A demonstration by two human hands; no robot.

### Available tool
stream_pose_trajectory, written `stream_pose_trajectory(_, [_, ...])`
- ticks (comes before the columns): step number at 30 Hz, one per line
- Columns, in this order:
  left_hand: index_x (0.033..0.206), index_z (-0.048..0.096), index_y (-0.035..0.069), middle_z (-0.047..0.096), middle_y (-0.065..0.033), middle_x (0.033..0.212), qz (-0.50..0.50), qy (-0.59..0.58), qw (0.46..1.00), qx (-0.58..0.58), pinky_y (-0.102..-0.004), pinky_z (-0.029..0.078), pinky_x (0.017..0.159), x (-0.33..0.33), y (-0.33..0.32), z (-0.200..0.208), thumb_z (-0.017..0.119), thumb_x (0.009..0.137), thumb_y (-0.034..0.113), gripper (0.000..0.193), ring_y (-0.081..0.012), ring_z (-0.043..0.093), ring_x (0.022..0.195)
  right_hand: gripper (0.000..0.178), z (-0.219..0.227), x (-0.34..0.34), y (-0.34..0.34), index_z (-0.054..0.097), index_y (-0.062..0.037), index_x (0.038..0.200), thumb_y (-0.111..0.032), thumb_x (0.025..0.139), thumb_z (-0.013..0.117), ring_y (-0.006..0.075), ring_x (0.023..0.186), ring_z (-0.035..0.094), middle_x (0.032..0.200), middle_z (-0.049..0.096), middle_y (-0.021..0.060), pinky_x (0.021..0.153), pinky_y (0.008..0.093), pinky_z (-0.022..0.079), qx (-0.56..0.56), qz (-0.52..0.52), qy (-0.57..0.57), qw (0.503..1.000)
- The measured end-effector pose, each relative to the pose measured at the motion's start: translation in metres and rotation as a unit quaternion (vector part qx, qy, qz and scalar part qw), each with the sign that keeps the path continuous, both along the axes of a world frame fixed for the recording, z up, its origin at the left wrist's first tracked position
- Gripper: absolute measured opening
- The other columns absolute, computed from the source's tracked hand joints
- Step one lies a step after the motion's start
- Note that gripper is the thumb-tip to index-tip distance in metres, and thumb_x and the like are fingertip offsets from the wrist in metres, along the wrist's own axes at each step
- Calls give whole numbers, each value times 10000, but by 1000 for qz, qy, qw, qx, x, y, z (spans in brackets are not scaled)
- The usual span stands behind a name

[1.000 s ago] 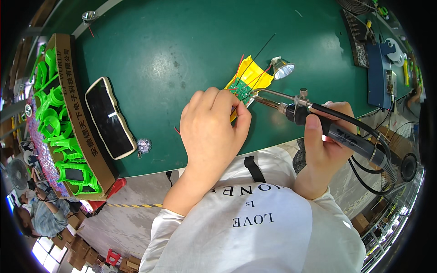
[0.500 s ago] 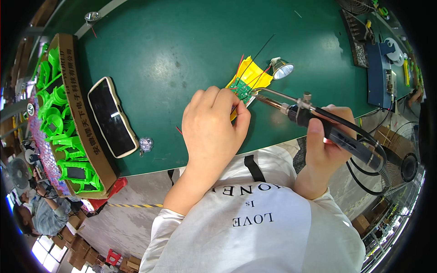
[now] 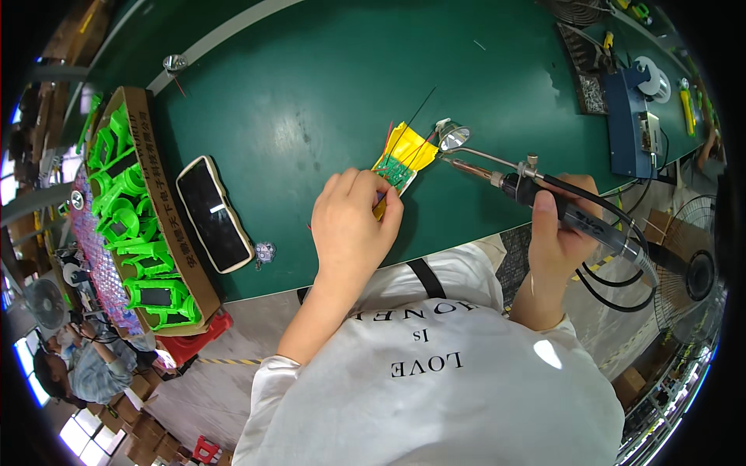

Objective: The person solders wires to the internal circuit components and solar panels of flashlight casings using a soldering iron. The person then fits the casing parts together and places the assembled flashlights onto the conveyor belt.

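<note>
My left hand (image 3: 357,217) is closed on the near end of a small green circuit board (image 3: 398,174), its fingertips partly hiding it. Under and beyond the board lies a yellow plastic piece (image 3: 417,147). Red and black wires run across both, and a silver reflector lamp (image 3: 454,138) lies beside the yellow piece. In my right hand (image 3: 561,241) is a black-handled soldering iron (image 3: 571,216) with a thin metal tube alongside its shaft. Its tip points left, just right of the board and apart from it, near the lamp.
A cardboard box (image 3: 167,210) of green plastic housings (image 3: 128,221) stands at the left. Next to it lie a dark phone-like device (image 3: 215,213) and a small charm (image 3: 265,253). A blue soldering unit (image 3: 628,124) sits far right, with a fan (image 3: 690,272) beyond the table edge.
The soldering iron's tip has come away from the circuit board, toward the right. My left hand keeps its hold on the board. The whole view has shifted somewhat.
</note>
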State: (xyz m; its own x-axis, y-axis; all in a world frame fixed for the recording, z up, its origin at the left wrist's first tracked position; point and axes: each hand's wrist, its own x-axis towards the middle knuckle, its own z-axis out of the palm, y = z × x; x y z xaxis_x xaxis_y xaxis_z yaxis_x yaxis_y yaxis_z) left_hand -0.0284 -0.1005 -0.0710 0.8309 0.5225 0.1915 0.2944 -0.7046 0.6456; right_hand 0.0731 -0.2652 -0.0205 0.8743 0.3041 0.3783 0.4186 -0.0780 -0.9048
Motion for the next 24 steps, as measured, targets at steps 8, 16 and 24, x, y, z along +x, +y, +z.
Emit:
stream_pose_trajectory(8, [642, 521, 60, 461, -43, 592, 20, -17, 1000, -10, -311, 372, 503, 1, 2, -3, 631, 632, 44, 111, -192, 455, 555, 147, -5, 6, 16, 573, 30, 804, -64, 728, 657, 31, 515, 431, 688, 528, 23, 456, 159, 327, -30, 90, 25, 995])
stream_pose_trajectory(16, [632, 509, 64, 467, -30, 592, 11, -20, 1000, -11, -299, 379, 502, 1, 2, -6, 633, 629, 45, 126, -180, 459, 545, 156, -13, 4, 21, 555, 26, 771, -67, 722, 671, 19, 501, 414, 618, 512, 1, 438, 157, 313, -115, 110, 29, 987])
stream_pose_trajectory(24, [648, 491, 71, 474, -42, 618, 8, -11, 1000, -10, -329, 382, 519, 1, 1, -6, 624, 627, 66, 134, -220, 473, 580, 136, -9, 2, 17, 558, -9, 821, -62, 725, 639, 61, 668, 450, 743, 529, 7, 614, 177, 334, -116, 113, 103, 981])
